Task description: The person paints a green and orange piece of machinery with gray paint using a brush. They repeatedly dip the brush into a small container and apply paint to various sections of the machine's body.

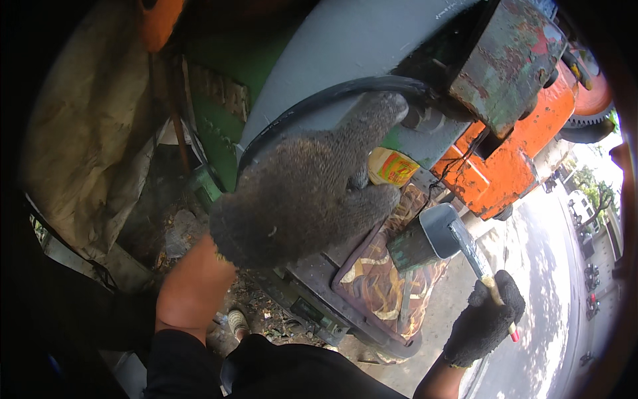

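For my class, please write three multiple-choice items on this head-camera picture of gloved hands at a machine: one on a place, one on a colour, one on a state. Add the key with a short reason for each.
1. Where does the left hand rest?
A. on the black cable along the grey machine panel
B. on the road
C. on the canvas sheet

2. What colour is the machine part at the right, behind the scraper blade?
A. blue
B. orange
C. white

3. How does the right hand stand?
A. open and empty
B. closed on the handle of a scraper
C. flat on the patterned cushion

Key: A, the gloved fingers lie over the cable; B, its flaking paint is orange; B, the glove is wrapped round the handle.
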`<state>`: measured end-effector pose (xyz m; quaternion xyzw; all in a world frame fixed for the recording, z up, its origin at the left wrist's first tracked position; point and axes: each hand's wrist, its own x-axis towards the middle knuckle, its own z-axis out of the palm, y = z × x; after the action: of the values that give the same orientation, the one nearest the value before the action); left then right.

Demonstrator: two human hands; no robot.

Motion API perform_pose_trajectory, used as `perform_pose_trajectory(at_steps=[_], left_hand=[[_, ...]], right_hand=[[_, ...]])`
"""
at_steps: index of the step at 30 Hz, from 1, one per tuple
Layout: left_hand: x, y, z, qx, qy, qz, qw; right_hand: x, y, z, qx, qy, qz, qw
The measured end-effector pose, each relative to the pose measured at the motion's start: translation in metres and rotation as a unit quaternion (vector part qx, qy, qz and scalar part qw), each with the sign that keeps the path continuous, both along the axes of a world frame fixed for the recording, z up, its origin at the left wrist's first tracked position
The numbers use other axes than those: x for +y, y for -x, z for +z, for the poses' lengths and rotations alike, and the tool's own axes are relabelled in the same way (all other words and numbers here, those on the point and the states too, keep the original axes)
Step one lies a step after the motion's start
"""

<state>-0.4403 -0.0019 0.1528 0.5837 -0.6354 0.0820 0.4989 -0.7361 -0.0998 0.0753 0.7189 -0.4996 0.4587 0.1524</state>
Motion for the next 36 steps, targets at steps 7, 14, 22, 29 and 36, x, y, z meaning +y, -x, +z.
perform_pose_trajectory(at_steps=[7, 14, 22, 29, 36], left_hand=[[-0.008, 0.007, 0.013, -0.114, 0.02, 0.083, 0.99], [-0.01, 0.017, -0.018, 0.133, 0.051, 0.043, 0.989], [-0.033, 0.018, -0.008, 0.325, -0.009, -0.104, 0.94], [-0.047, 0.003, -0.015, 0.166, 0.066, -0.15, 0.972], [-0.055, -0.009, -0.013, 0.066, 0.11, -0.14, 0.982]], right_hand=[[-0.005, 0.027, -0.028, 0.006, -0.039, 0.086, 0.996], [-0.009, 0.033, -0.044, 0.009, -0.05, 0.141, 0.989], [-0.003, 0.032, -0.046, -0.027, -0.086, 0.208, 0.974], [0.009, 0.023, -0.042, -0.1, -0.099, 0.27, 0.952], [0.006, 0.022, -0.044, 0.059, -0.039, 0.199, 0.977]])
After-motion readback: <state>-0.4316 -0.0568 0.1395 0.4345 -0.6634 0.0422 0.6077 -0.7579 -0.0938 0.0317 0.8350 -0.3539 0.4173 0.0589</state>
